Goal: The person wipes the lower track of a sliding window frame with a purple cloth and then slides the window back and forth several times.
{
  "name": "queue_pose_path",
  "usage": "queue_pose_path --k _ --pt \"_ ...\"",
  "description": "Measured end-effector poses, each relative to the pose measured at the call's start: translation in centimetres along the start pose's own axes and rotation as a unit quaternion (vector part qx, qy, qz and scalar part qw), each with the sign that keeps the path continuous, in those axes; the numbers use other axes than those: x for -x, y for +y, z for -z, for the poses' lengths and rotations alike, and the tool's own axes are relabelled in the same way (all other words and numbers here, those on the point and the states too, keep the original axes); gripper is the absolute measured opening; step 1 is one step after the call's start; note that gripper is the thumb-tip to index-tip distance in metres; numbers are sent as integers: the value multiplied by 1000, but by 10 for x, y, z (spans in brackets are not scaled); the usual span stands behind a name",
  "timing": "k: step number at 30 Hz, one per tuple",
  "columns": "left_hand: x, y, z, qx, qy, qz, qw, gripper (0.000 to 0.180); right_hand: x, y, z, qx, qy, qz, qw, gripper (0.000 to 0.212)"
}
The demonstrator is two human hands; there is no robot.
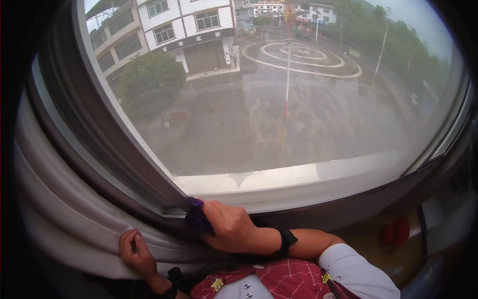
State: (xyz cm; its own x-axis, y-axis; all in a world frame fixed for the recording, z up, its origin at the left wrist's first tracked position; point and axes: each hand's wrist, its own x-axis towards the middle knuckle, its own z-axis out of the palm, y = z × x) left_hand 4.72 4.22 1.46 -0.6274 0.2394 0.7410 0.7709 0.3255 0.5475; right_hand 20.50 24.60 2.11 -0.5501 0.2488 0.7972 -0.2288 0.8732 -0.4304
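My right hand (230,225) is closed around a bunched dark purple cloth (197,217). It presses the cloth to the lower left corner of the window frame (174,195), thumb side up. Lower and to the left, my left hand (135,253) has its fingers curled in against the grey-beige curtain (84,209). Part of its grip is hidden behind the knuckles. The curtain hangs in long folds to the left of the frame. Above my hands stretches the large window pane (298,119), with a fine mesh pattern over part of it.
A pale outer ledge (279,178) runs below the pane. Outside are a paved yard, a thin pole (288,79), a bush (152,77) and white buildings. Indoors at the lower right, a red round object (396,230) stands near the floor, blurred.
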Motion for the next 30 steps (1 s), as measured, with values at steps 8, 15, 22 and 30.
queue_pose_path --k 8,15,22,30 --pt "7 7 15 -16 90 15 996 9 -29 -11 -44 -14 -15 37 999 65" --pt "10 -13 29 -39 110 58 991 11 -24 -11 -58 -48 -22 41 998 68" --pt "14 31 1 148 -64 17 987 14 3 6 2 -176 -173 30 969 80" --pt "47 136 -70 323 -368 11 872 36 49 11 107 -186 -97 -39 977 78"
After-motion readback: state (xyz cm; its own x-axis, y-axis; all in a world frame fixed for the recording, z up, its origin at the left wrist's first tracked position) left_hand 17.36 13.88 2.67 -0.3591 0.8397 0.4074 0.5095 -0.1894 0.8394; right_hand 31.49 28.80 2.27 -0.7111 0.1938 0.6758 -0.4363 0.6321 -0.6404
